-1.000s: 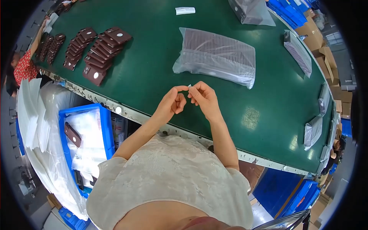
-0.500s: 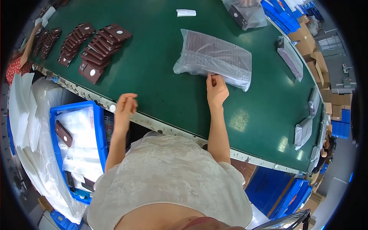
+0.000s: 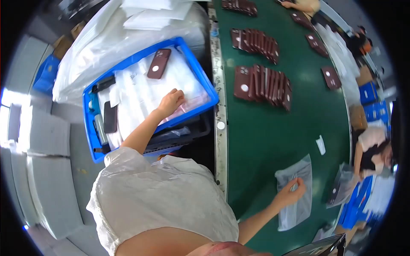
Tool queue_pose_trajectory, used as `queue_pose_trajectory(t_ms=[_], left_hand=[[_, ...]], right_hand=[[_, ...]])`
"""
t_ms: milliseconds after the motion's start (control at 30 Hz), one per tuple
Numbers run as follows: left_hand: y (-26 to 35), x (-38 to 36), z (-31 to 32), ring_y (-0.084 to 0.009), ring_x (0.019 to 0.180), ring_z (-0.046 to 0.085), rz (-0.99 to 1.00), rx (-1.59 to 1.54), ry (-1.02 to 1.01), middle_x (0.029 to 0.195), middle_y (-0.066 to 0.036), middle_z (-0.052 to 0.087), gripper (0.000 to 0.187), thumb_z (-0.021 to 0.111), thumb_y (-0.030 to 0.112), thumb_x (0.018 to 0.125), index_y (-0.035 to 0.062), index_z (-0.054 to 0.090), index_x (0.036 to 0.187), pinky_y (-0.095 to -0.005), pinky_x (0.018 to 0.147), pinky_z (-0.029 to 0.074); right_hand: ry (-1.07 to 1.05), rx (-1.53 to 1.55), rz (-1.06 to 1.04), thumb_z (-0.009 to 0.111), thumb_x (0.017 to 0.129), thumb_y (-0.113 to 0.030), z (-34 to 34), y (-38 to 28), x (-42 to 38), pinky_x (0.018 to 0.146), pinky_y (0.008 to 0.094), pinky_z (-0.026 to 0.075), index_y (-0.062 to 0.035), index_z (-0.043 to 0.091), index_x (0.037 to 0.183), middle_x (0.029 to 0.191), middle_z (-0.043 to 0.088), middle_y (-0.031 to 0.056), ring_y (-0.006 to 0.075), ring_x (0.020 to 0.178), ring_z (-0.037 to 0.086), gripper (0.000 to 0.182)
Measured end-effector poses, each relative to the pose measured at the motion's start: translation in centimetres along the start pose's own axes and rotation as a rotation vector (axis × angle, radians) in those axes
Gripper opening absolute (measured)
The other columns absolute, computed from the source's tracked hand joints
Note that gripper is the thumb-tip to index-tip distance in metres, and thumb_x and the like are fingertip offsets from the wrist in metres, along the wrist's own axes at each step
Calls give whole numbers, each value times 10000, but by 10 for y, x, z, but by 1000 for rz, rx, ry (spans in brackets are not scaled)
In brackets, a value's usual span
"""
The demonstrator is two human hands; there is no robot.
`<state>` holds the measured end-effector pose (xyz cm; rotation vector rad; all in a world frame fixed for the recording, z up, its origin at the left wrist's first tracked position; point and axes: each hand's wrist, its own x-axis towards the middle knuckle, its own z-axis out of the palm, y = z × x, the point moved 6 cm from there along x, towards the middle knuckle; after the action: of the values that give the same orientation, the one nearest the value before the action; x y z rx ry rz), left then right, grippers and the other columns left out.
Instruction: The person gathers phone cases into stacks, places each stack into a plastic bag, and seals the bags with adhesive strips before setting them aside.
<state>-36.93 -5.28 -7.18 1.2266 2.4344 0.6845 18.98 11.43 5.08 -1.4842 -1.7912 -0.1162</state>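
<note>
My left hand (image 3: 171,102) reaches into a blue crate (image 3: 214,99), its fingers curled down against a stack of clear plastic bags (image 3: 136,91). Whether a bag is pinched in them is hidden. A dark red phone case (image 3: 159,64) with a white round sticker lies on the bags, just beyond this hand. On the green table, my right hand (image 3: 291,192) is over a translucent bag (image 3: 297,215) that lies flat. Its thumb and fingers are drawn together, and I cannot make out what is between them.
Rows of dark red phone cases (image 3: 260,87) stand on the green table (image 3: 256,141). A small white slip (image 3: 320,145) and another filled bag (image 3: 341,185) lie to the right. A black phone (image 3: 110,117) is in the crate. Another person (image 3: 372,149) is across the table.
The view has turned left toward the crate. My left hand has gone from the table edge into the crate, onto the bags. My right hand has stayed by the bag on the table.
</note>
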Motion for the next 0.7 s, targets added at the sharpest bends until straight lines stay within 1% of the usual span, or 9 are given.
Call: queue_pose_trajectory(t_ms=[67,133,167,267,400,533,633,667,700], left_hand=[[-17,9,8,-380,979,607,24,-52,63,1043,-165,606,289,690,289,883,75,582,1045,-456,853,494],[-16,6,11,-386,976,607,34,-84,92,1033,-165,608,272,685,284,885,77,585,1029,-461,848,495],[-5,3,2,-380,959,607,69,-23,177,1016,-157,607,241,668,270,900,80,584,1022,-449,839,497],[17,2,-12,-368,926,609,135,97,342,982,-141,603,181,634,241,930,85,581,1006,-424,822,499],[5,27,-7,-367,931,621,43,137,217,935,-132,619,162,613,225,935,74,583,986,-432,840,500],[-6,37,-14,-318,930,638,143,133,375,873,-97,619,161,605,216,953,58,585,977,-413,824,511],[-4,43,-24,-246,889,625,-11,-1225,-5,833,-48,605,146,588,195,974,52,578,945,-394,775,518],[24,33,-42,-246,889,625,-12,-1231,-18,833,-48,605,146,588,195,974,52,578,945,-394,775,518],[59,17,-53,-208,866,606,-71,-1787,-195,848,-33,601,138,572,193,989,57,580,965,-371,762,518]], right_hand=[[-100,-38,-102,670,941,-243,23,-9,29,879,429,490,-69,663,1036,1083,654,132,312,1009,616,199],[-194,-242,-162,652,920,-315,54,-8,49,1011,505,390,-124,683,1093,1271,602,102,318,1243,516,259],[-195,-244,-169,652,920,-315,60,-5,51,1011,505,390,-124,683,1093,1271,602,102,318,1243,516,259],[-523,-644,-81,633,903,-392,93,20,49,1098,534,297,-171,699,1126,1377,565,21,301,1395,390,321],[-498,-608,-48,619,896,-417,90,48,45,1126,544,250,-179,709,1138,1365,577,-36,300,1442,316,351],[-504,-657,15,609,905,-416,62,76,33,1134,551,245,-185,715,1130,1355,588,-43,311,1438,329,340],[-485,-684,75,615,904,-417,28,110,15,1130,556,249,-184,715,1134,1338,602,-38,313,1435,334,342],[-480,-697,93,618,904,-417,20,117,12,1129,559,251,-183,715,1136,1330,609,-36,313,1433,337,343],[-479,-706,97,618,904,-417,17,120,10,1129,559,251,-183,715,1136,1330,609,-36,313,1433,337,343]])
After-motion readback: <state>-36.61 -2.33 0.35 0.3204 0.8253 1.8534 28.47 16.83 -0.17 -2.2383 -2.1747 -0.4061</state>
